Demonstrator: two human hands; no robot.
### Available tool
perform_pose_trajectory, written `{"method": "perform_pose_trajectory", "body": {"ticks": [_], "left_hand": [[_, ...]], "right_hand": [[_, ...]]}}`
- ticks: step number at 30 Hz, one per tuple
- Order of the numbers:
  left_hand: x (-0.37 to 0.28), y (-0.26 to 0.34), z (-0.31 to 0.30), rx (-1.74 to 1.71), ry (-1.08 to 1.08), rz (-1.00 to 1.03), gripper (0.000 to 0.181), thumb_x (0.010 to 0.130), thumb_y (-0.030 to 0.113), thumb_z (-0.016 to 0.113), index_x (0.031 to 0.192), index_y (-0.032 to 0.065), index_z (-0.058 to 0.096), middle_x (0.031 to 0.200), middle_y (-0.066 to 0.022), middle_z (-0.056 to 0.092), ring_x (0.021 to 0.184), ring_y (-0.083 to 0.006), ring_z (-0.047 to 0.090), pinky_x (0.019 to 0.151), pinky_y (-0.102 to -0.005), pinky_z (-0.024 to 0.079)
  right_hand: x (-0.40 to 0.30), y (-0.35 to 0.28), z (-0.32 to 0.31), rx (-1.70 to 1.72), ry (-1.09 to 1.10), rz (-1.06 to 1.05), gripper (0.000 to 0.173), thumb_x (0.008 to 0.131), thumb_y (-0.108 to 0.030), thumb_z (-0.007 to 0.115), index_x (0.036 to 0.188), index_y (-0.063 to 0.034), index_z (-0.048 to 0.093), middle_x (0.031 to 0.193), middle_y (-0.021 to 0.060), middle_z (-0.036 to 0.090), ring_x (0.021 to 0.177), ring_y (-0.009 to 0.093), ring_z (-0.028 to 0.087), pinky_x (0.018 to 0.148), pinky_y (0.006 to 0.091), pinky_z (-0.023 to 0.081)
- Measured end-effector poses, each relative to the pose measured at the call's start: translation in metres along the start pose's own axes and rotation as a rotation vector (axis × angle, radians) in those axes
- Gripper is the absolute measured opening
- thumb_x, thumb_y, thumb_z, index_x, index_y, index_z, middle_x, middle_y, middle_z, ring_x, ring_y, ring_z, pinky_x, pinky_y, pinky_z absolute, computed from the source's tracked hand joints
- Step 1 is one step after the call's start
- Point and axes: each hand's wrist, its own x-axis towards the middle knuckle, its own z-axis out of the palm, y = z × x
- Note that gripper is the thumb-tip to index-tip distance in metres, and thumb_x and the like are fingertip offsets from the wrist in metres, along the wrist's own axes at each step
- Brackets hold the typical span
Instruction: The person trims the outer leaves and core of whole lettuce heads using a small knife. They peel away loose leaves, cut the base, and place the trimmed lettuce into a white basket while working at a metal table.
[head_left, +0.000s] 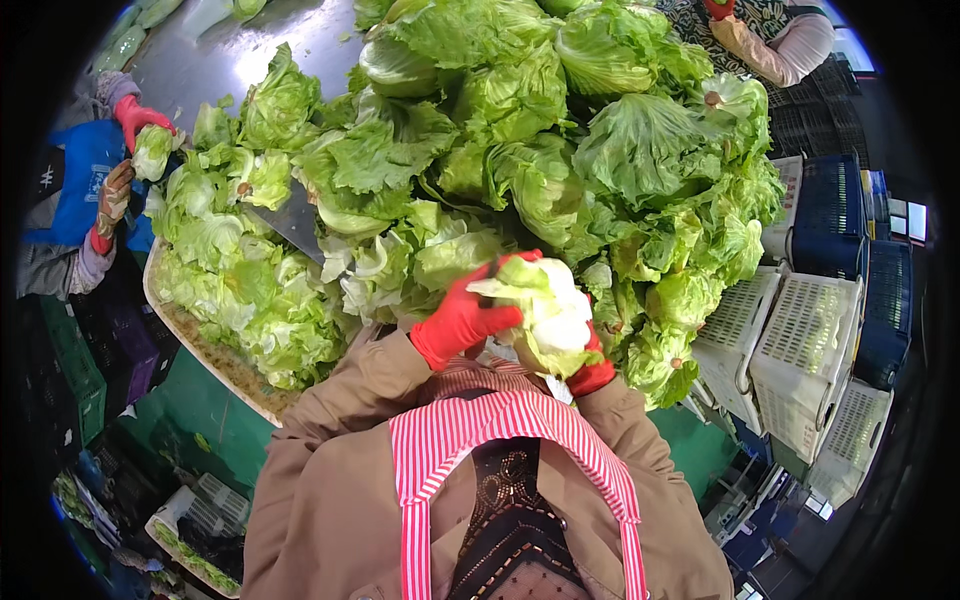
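Both my hands wear red gloves and hold one pale head of lettuce (559, 311) close in front of my chest. My left hand (472, 315) grips its left side, with fingers over the top and the thumb across its front. Around its right and lower side is my right hand (594, 364), largely hidden behind the leaves. Beyond them rises a large heap of green lettuce heads (525, 150) on a metal table (307, 30). To the left, loose trimmed leaves (247, 292) fill a light-rimmed container (202, 349).
A co-worker's gloved hands (127, 161) hold a small lettuce at the left; another co-worker's arm (757, 56) shows at the upper right. White plastic crates (802, 352) and dark blue crates (829, 217) are stacked at the right. Green and purple crates (79, 367) stand at the lower left.
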Motion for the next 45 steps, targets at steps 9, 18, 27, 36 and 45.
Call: {"method": "perform_pose_trajectory", "body": {"ticks": [9, 18, 27, 36, 45], "left_hand": [[-0.019, 0.012, 0.002, 0.7, 0.394, -0.108, 0.046, 0.104, 0.024, 0.058, 0.141, 0.0017, 0.044, 0.104, -0.0112, 0.07, 0.078, -0.0181, 0.07, 0.065, -0.0303, 0.055], [-0.026, 0.024, 0.042, 1.512, 0.126, 0.214, 0.016, 0.098, 0.021, 0.062, 0.092, 0.008, 0.055, 0.072, -0.015, 0.062, 0.063, -0.0349, 0.064, 0.055, -0.0437, 0.05], [-0.028, 0.023, 0.04, 1.62, 0.107, 0.148, 0.02, 0.097, 0.026, 0.063, 0.088, 0.0094, 0.057, 0.067, -0.0125, 0.062, 0.06, -0.0342, 0.064, 0.053, -0.0451, 0.049], [-0.029, 0.017, 0.029, 1.516, 0.026, 0.118, 0.02, 0.098, 0.025, 0.061, 0.089, 0.0077, 0.056, 0.066, -0.0149, 0.062, 0.059, -0.0367, 0.063, 0.052, -0.0481, 0.048], [-0.023, -0.006, 0.017, 1.625, 0.132, 0.12, 0.02, 0.098, 0.025, 0.062, 0.09, 0.008, 0.055, 0.065, -0.0147, 0.062, 0.059, -0.0359, 0.064, 0.052, -0.0478, 0.049]], "right_hand": [[-0.01, -0.014, -0.012, 0.137, 0.033, 0.081, 0.066, 0.099, -0.043, 0.061, 0.15, -0.0054, 0.043, 0.145, 0.0138, 0.056, 0.131, 0.028, 0.056, 0.113, 0.0434, 0.043], [-0.015, -0.027, 0.022, -0.032, 0.194, -0.187, 0.078, 0.086, -0.021, 0.08, 0.15, -0.004, 0.04, 0.142, 0.01, 0.054, 0.129, 0.023, 0.054, 0.11, 0.0365, 0.043], [-0.013, -0.028, 0.025, -0.398, 0.236, -0.363, 0.08, 0.082, -0.009, 0.078, 0.152, -0.0024, 0.039, 0.142, 0.0114, 0.052, 0.128, 0.023, 0.053, 0.11, 0.0357, 0.042], [-0.011, -0.02, 0.023, -0.348, 0.261, -0.303, 0.08, 0.081, -0.008, 0.078, 0.15, 0.0001, 0.04, 0.14, 0.0127, 0.053, 0.127, 0.022, 0.054, 0.108, 0.0347, 0.044], [-0.012, -0.011, 0.033, -0.506, 0.421, -0.381, 0.08, 0.081, -0.008, 0.082, 0.149, 0.0012, 0.04, 0.14, 0.0135, 0.053, 0.125, 0.022, 0.054, 0.107, 0.035, 0.044]]}}
